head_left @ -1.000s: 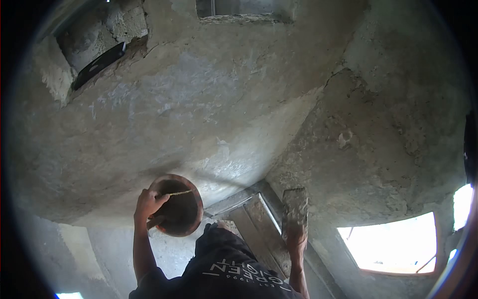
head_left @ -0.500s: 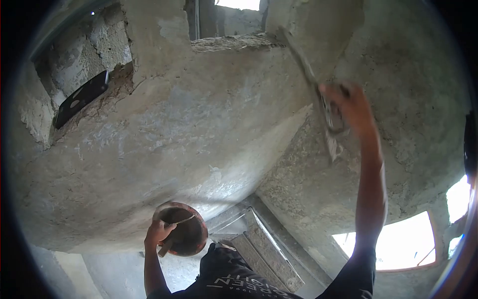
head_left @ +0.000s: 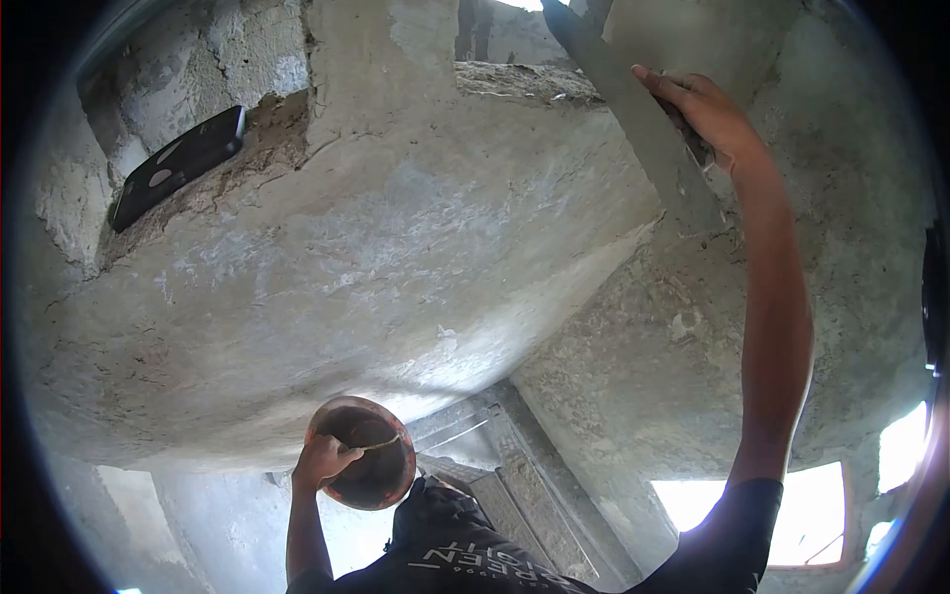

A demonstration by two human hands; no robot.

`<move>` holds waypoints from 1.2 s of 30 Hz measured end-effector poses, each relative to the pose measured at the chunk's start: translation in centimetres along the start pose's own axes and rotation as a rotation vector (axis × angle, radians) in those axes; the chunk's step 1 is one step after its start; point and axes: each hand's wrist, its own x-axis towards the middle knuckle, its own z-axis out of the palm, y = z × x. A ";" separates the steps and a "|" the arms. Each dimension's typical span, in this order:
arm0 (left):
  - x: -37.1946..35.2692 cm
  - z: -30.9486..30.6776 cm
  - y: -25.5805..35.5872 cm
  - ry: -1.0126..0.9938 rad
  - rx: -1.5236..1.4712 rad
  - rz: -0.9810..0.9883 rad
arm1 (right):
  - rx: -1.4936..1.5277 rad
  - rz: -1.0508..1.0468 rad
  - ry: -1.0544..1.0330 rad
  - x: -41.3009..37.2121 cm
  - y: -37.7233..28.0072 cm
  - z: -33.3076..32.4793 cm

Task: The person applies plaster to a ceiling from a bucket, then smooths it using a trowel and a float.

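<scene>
High at the upper right, my right hand (head_left: pixel 708 111) is closed around the grip of a long, flat plastering float (head_left: pixel 633 104). The float slants from the upper opening down to the right, its broad grey face partly toward me; whether it touches the wall cannot be made out. Low in the view, my left hand (head_left: pixel 327 461) is closed on the thin handle of a reddish-brown bucket (head_left: pixel 404 473). The bucket tilts so that its dark inside shows. Rough grey plaster covers the wall (head_left: pixel 396 257) in front of me.
A black phone (head_left: pixel 178 168) leans in a broken-edged recess at the upper left. A rough ledge (head_left: pixel 524 81) lies beneath the top opening. Below are wooden boards (head_left: pixel 515 495); a bright window opening (head_left: pixel 816 510) is at the lower right.
My right hand has moved upward with the float, which has turned to show more of its flat face. My left hand stays at the bucket. The view has shifted slightly.
</scene>
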 end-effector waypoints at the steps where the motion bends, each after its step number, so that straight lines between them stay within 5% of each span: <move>1: -0.1 -0.4 0.5 -0.031 -0.002 -0.029 | 0.006 0.001 0.040 -1.4 -0.6 0.2; 5: 0.8 1.6 -1.7 0.010 0.016 0.001 | -0.030 -0.003 0.248 -6.9 2.8 0.7; 7: 0.9 0.5 0.4 -0.085 0.048 -0.066 | -0.062 0.178 0.363 -11.9 4.3 3.2; 9: 1.4 0.6 0.5 -0.193 0.106 -0.135 | 0.093 0.300 0.161 -16.0 10.1 5.6; 11: 2.2 2.4 -1.4 -0.053 -0.163 0.072 | 0.042 0.303 0.057 -21.0 16.4 9.8; 13: 2.8 2.0 -0.6 -0.221 -0.102 -0.030 | 0.087 0.476 0.146 -26.3 21.7 15.6; 16: 3.7 3.4 -1.7 -0.142 -0.007 0.007 | 0.216 0.505 0.401 -35.0 26.5 23.5; 23: 3.5 3.4 1.8 -0.121 0.117 0.082 | 0.129 0.849 0.446 -45.4 23.6 29.2; 25: 4.2 4.0 1.2 -0.159 0.165 0.021 | -0.224 0.897 0.412 -45.8 23.2 29.8; 30: 4.1 4.6 2.3 -0.108 0.288 -0.026 | -0.151 0.891 0.353 -46.0 20.9 29.5; 36: 4.0 4.8 2.2 -0.213 0.102 -0.168 | -0.184 0.792 0.277 -45.8 20.6 29.6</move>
